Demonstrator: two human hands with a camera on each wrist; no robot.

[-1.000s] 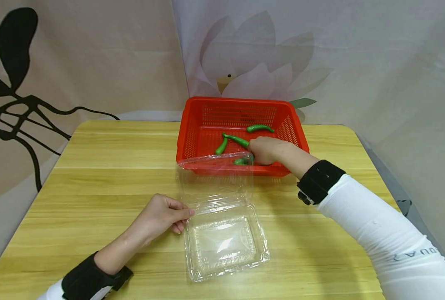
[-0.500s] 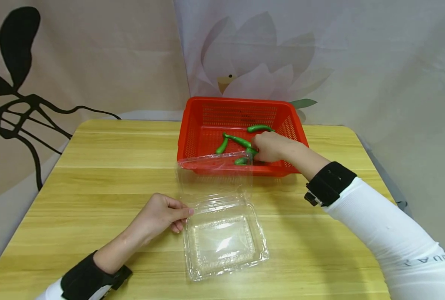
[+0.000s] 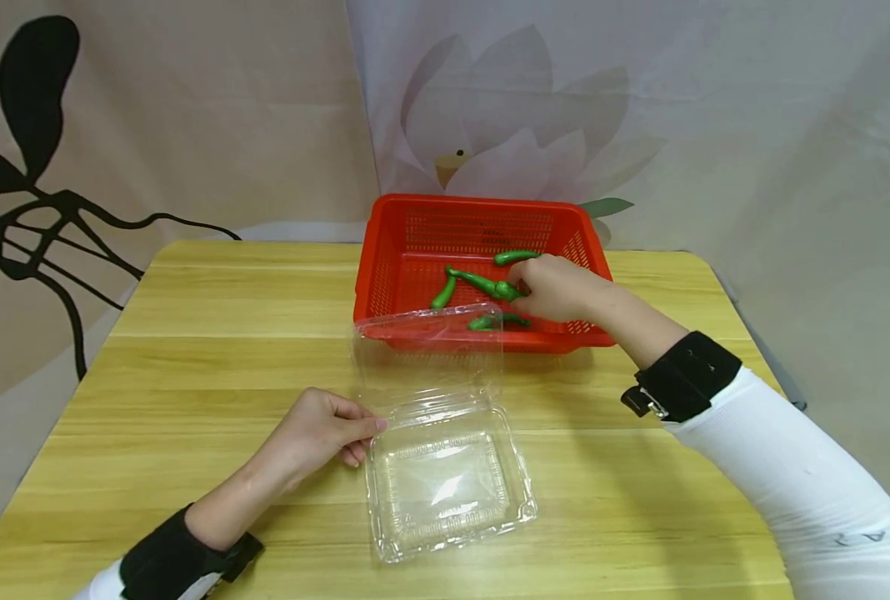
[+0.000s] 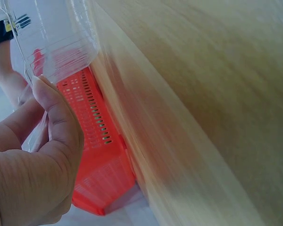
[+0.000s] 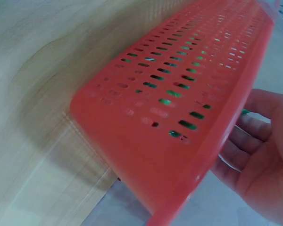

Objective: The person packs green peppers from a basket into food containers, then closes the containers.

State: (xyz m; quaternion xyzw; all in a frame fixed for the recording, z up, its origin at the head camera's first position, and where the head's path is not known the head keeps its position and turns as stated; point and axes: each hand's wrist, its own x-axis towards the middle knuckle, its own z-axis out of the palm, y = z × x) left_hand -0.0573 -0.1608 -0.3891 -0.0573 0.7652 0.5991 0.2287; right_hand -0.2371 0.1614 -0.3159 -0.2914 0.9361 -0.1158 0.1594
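In the head view my left hand [image 3: 325, 433] pinches the left rim of a clear plastic clamshell box [image 3: 448, 483], whose lid [image 3: 430, 358] is raised against the basket's front. The left wrist view has the thumb and finger on the clear rim. My right hand [image 3: 557, 287] reaches into the red plastic basket [image 3: 482, 342] and pinches a green chili pepper [image 3: 505, 291] by one end. More green chilies lie there: one at the back [image 3: 515, 257], one at the left [image 3: 443, 293] and one near the front [image 3: 482, 322]. In the right wrist view, the basket wall partly hides the fingers.
The wooden table [image 3: 227, 333] carries the box and the basket, which stands at its back edge. A printed cloth [image 3: 265, 117] hangs behind. The basket's slotted side wall [image 5: 170, 84] rises between the right wrist camera and the chilies.
My right hand has shifted slightly right and back inside the basket, drawing a chili with it and uncovering the front chili. My left hand and the box have stayed nearly still.
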